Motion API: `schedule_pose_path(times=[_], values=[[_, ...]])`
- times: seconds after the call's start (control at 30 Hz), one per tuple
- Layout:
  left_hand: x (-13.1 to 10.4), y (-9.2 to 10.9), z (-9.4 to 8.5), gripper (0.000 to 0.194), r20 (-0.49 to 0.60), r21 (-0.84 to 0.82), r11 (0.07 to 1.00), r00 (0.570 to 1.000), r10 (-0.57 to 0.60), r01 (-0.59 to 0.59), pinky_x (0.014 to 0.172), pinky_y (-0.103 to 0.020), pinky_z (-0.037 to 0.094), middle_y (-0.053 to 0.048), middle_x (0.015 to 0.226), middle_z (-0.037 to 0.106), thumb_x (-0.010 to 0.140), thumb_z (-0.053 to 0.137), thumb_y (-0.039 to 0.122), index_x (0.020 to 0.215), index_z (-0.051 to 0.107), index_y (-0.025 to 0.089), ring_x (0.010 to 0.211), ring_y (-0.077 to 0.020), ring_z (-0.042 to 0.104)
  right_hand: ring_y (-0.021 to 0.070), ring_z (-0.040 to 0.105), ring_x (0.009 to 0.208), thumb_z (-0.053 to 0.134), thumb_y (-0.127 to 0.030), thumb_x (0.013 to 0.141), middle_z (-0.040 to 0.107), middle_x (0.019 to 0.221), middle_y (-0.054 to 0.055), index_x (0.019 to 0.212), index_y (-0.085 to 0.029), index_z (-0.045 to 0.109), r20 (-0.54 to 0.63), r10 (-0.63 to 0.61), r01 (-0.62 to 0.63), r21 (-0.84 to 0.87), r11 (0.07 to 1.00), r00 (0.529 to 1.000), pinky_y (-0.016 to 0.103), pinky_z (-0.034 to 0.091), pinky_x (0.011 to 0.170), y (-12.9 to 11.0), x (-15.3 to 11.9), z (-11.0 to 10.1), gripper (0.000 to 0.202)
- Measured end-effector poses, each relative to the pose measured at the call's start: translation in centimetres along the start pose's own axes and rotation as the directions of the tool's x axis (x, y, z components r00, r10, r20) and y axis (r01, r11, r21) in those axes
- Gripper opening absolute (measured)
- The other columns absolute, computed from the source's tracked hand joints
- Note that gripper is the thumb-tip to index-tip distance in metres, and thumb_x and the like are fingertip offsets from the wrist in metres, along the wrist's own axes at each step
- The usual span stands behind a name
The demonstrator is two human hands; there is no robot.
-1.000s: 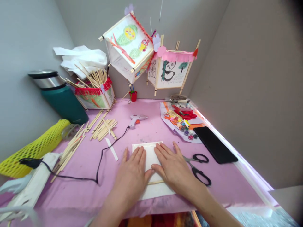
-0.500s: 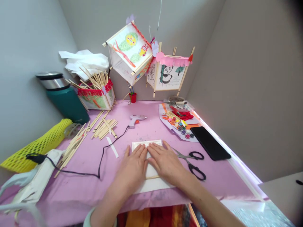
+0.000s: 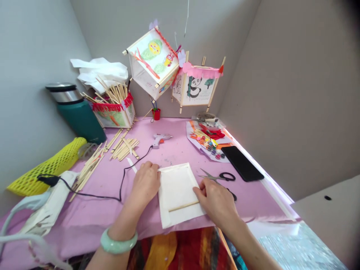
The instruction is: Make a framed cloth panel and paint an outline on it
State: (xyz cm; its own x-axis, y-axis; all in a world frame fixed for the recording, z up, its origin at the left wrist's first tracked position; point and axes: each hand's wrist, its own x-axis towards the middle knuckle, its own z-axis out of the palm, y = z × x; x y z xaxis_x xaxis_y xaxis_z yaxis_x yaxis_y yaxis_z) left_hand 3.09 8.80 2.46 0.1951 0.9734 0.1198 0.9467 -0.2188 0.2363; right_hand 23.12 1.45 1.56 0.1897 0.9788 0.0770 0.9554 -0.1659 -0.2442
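A white paper panel [image 3: 177, 187] with folded edges lies on the table in front of me. A thin wooden stick [image 3: 183, 206] lies across its lower part. My left hand [image 3: 146, 180] is closed at the panel's upper left edge, fingers curled round it. On the opposite side, my right hand [image 3: 216, 197] pinches the right edge between thumb and curled fingers, near the stick's end. Scissors with black handles [image 3: 222, 177] lie just beyond the right hand, which partly covers one handle loop. A narrow white paper strip [image 3: 131, 164] lies left of the panel.
A glue gun [image 3: 161, 139] rests behind the panel, its cord running left to a power strip [image 3: 46, 210]. Wooden sticks [image 3: 125, 148], a teal bottle [image 3: 80, 116] and a stick-filled box [image 3: 115, 116] stand left. A phone [image 3: 242, 163] lies right; paper lanterns [image 3: 154, 62] hang behind.
My hands have moved apart, from flat on the panel's middle to its left and right edges. The panel's white surface and stick are now uncovered. The view has shifted slightly.
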Motion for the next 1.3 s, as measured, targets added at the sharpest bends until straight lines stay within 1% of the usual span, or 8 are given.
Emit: schedule_pose_path(times=[0.27,0.43,0.6,0.77,0.87,1.0,1.17,1.3], values=[[0.5,0.2,-1.5,0.026,-0.095,-0.079,0.995,0.994,-0.06,0.053,0.078,-0.035,0.047,-0.009,0.094,0.061,0.085,0.039,0.016,0.091,0.064,0.017,0.088,-0.0226,0.06,0.0165,0.058,0.059,0.051,-0.029,0.082,0.063,0.062,-0.001,0.067,-0.021,0.054,-0.055,0.038,-0.029,0.158,0.987,0.998,0.026,0.031,0.055,-0.2,-0.1,-0.4,0.017],[1.7,0.4,-2.2,0.035,-0.231,-0.155,0.987,0.971,-0.067,0.032,0.092,-0.034,0.045,-0.012,0.118,0.056,0.087,0.041,0.019,0.119,0.052,0.012,0.107,-0.022,0.056,0.0179,0.061,0.065,0.05,-0.036,0.086,0.066,0.072,0.001,0.081,-0.02,0.06,-0.197,0.009,0.053,0.303,0.952,0.98,0.027,0.04,0.06,-0.1,1.3,-0.6,0.02],[-3.6,0.5,-0.5,0.029,-0.448,-0.175,0.961,0.887,0.117,-0.215,0.101,-0.042,0.04,-0.011,0.125,0.051,0.087,0.045,0.018,0.115,0.053,0.016,0.118,-0.0239,0.046,0.0142,0.06,0.068,0.049,-0.031,0.09,0.066,0.089,0.006,0.097,-0.019,0.06,-0.373,-0.267,0.415,0.406,0.814,0.889,0.026,0.047,0.062,2.4,-1.4,0.0,0.018],[-10.7,0.9,2.4,0.025,-0.437,-0.112,0.849,0.793,0.425,-0.516,0.094,-0.042,0.042,-0.008,0.11,0.058,0.081,0.058,0.018,0.106,0.058,0.02,0.105,-0.0233,0.05,0.0234,0.059,0.09,0.065,-0.028,0.08,0.064,0.1,0.011,0.11,-0.018,0.057,-0.421,-0.609,0.7,0.095,0.708,0.673,0.039,0.05,0.077,5.5,-6.7,2.6,0.032],[-12.4,0.7,4.8,0.035,-0.402,0.014,0.908,0.829,0.389,-0.419,0.1,-0.049,0.035,-0.01,0.115,0.057,0.081,0.055,0.016,0.115,0.058,0.021,0.111,-0.0281,0.047,0.0269,0.053,0.106,0.061,-0.014,0.079,0.059,0.114,0.012,0.113,-0.019,0.056,-0.436,-0.62,0.678,-0.031,0.735,0.652,0.048,0.043,0.09,6.3,-7.6,5.0,0.034],[-12.9,0.3,6.9,0.049,-0.409,0.082,0.942,0.851,0.329,-0.325,0.105,-0.049,0.029,-0.009,0.122,0.054,0.081,0.048,0.009,0.127,0.051,0.024,0.119,-0.0284,0.042,0.0248,0.051,0.108,0.052,-0.003,0.08,0.06,0.113,0.009,0.115,-0.022,0.057,-0.556,-0.587,0.637,-0.128,0.76,0.589,0.047,0.04,0.092,6.3,-6.8,7.3,0.04],[-13.4,0.2,5.8,0.054,-0.4,0.062,0.908,0.823,0.403,-0.414,0.102,-0.048,0.035,-0.012,0.119,0.055,0.076,0.041,0.002,0.127,0.051,0.018,0.116,-0.0267,0.045,0.0244,0.055,0.104,0.053,-0.006,0.08,0.064,0.109,0.009,0.121,-0.021,0.056,-0.578,-0.546,0.643,-0.047,0.764,0.607,0.045,0.041,0.089,6.3,-6.6,7.2,0.043],[-13.8,0.0,5.1,0.044,-0.501,-0.002,0.858,0.743,0.444,-0.514,0.095,-0.045,0.041,-0.01,0.104,0.061,0.077,0.044,-0.001,0.113,0.058,0.019,0.103,-0.0223,0.052,0.0226,0.059,0.095,0.057,-0.005,0.079,0.068,0.101,0.007,0.116,-0.023,0.06,-0.59,-0.55,0.708,0.052,0.704,0.591,0.042,0.045,0.084,6.4,-6.5,5.5,0.041]])
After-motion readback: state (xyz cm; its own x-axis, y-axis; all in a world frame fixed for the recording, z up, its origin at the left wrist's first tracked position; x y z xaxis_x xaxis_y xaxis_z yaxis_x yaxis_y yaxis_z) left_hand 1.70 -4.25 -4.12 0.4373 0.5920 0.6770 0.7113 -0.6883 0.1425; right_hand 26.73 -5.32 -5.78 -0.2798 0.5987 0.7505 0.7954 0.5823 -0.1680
